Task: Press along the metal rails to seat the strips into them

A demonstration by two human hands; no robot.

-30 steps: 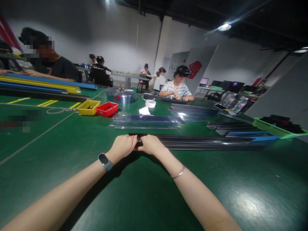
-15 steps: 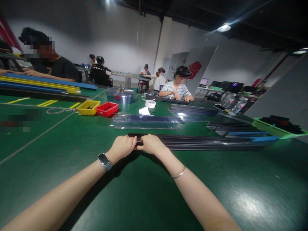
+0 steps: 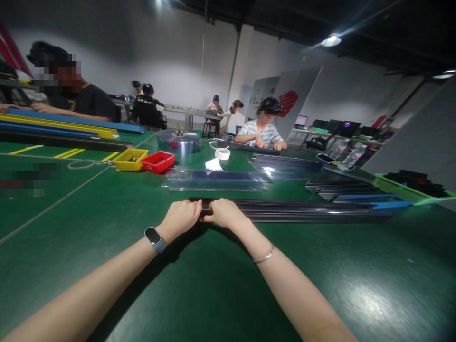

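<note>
A long black grooved strip (image 3: 302,211) lies across the green table (image 3: 213,285) in front of me. At its left end my left hand (image 3: 183,216) is closed on the strip, knuckles up. Close beside it, my right hand (image 3: 225,212) also grips the strip, with the thumb toward the left hand. The fingertips of both hands are partly hidden behind the knuckles and the strip. Just beyond the strip lie clear plastic strips (image 3: 217,180).
Further off are a yellow bin (image 3: 130,160) with small parts, a red bin (image 3: 157,162), a tape roll (image 3: 223,153) and a shiny coil (image 3: 179,142). More black strips (image 3: 349,190) and a green basket (image 3: 409,191) are at right. Co-workers sit across and at left.
My right thumb has shifted very slightly against the strip. Otherwise both hands and the strip stay in place.
</note>
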